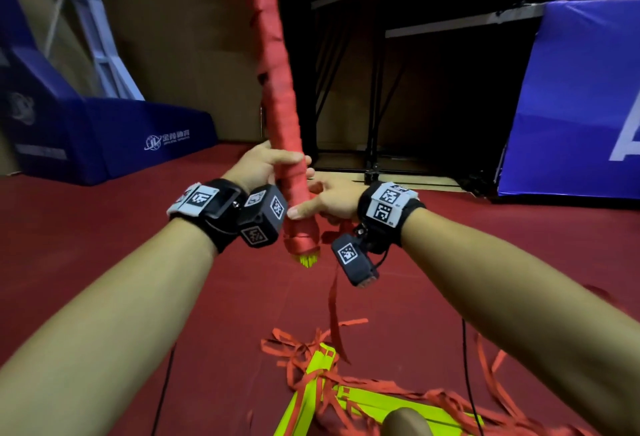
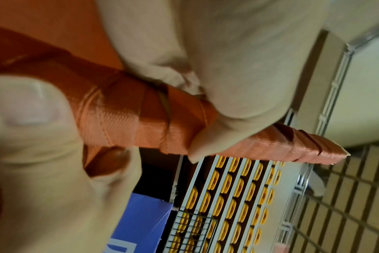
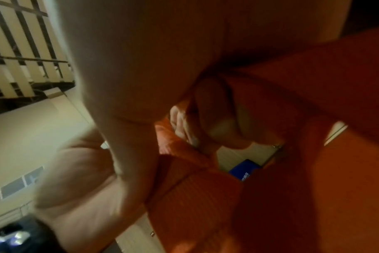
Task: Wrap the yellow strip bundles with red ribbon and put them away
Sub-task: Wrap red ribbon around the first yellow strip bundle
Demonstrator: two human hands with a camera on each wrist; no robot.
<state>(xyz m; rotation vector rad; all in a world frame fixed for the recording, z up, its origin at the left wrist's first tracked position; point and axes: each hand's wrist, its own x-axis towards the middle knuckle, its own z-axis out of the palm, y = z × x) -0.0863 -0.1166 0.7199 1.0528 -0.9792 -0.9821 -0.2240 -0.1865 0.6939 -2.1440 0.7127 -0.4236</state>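
while both hands are raised in front of the person, the wrapped bundle (image 1: 279,106) stands nearly upright between them, its top leaning a little to the left. red ribbon covers it all the way down to where the yellow strip ends (image 1: 307,259) poke out at the bottom. the left hand (image 1: 260,165) has its fingers (image 2: 227,82) curled round the bundle, thumb across the near side. the right hand (image 1: 329,198) grips it just beneath, thumb pressed on the wrapping, fingers closed behind. a loose ribbon tail (image 1: 333,300) dangles from under the right hand toward the red floor (image 1: 104,245), where a pile of yellow strips (image 1: 320,366) lies among tangled ribbon (image 1: 381,387). a blue mat (image 1: 104,131) sits off to the left and a blue banner (image 1: 571,100) to the right.
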